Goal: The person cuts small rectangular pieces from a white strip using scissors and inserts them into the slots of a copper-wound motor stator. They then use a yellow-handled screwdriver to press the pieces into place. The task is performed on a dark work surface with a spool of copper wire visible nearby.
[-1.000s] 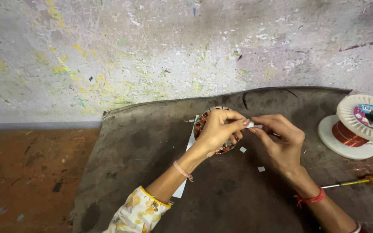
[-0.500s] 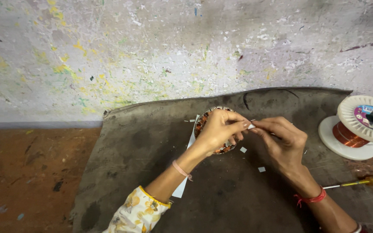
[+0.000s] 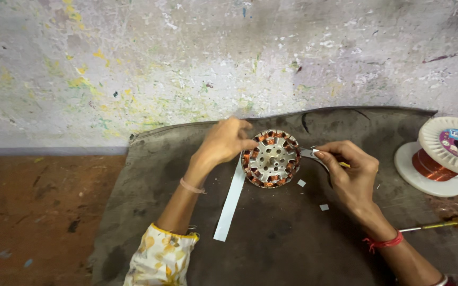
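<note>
Pinching a thin metal tool (image 3: 307, 153) between the fingers (image 3: 328, 155) of our right hand (image 3: 352, 172), we touch its tip to the right edge of the round stator (image 3: 270, 158) wound with copper wire. Our left hand (image 3: 222, 142) curls its fingers against the stator's left rim. The stator lies on a dark mat (image 3: 271, 243), over a white paper strip (image 3: 230, 200). A copper wire spool (image 3: 443, 156) stands well to the right.

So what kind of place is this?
Probably a small repair workshop on the floor: a wound motor stator, a spool of copper wire, a screwdriver, and a paint-splattered wall.
</note>
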